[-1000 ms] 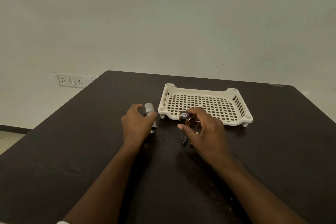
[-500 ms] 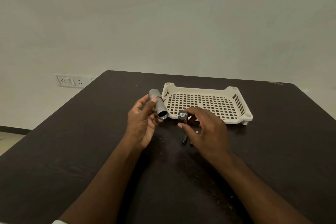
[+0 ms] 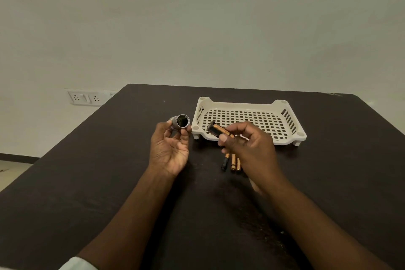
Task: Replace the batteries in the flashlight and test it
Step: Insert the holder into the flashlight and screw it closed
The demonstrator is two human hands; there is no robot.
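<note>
Three loose AAA-type batteries (image 3: 232, 162), copper and black, are laid side by side on the dark table (image 3: 87, 182), partly covered by the right hand (image 3: 249, 149) and just in front of the white perforated tray (image 3: 291, 136), which is seen to hold nothing. One flashlight body (image 3: 180, 121), a grey metal tube, is grasped between thumb and fingertips of the left hand (image 3: 169, 149) and raised above the table, its open end turned toward the camera; the bore is seen dark and appears vacant. One black battery carrier (image 3: 217, 130) is pinched in the right hand, lifted clear of the table and tilted toward the tube; at least one copper-topped cell is seated in it, and how many slots are filled cannot be told. The two held parts are kept near but apart. No end cap can be made out. Progress is judged as midway: the flashlight is opened and the carrier is out; whether the loose cells are the spent set or the fresh one cannot be told. Left to be done, by this judgement: the carrier is to be slid into the tube, the cap closed, and the lamp switched on.
</note>
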